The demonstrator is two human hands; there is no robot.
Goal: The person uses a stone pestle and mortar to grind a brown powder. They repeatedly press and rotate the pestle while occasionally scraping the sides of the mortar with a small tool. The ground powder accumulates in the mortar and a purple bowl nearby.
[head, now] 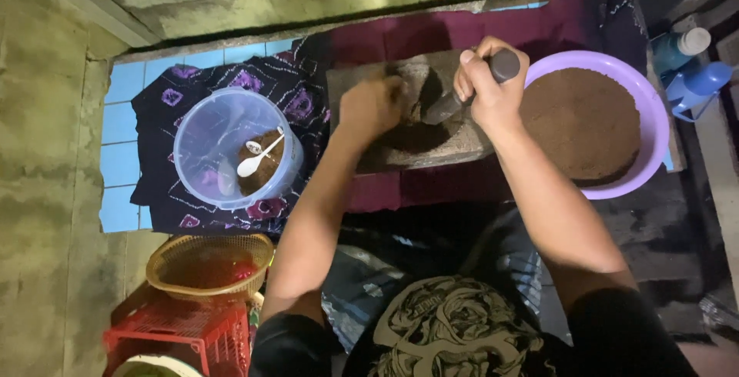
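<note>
On the floor ahead lies one dark patterned cloth (pixel 223 92), bearing one flat grinding stone (pixel 408 115) with dark paste on it. Just right of the stone sits one purple basin (pixel 650 115) full of brown powder; well to the left, one clear plastic tub (pixel 223 142) holds two white spoons (pixel 260 158). One woven basket (pixel 209 265) rests on one red crate (pixel 181 331). Right hand (pixel 493 85) is clenched around the stone pestle (pixel 469 88), tilted onto the paste. Left hand (pixel 373 104) rests loosely curled on the stone, blurred.
</note>
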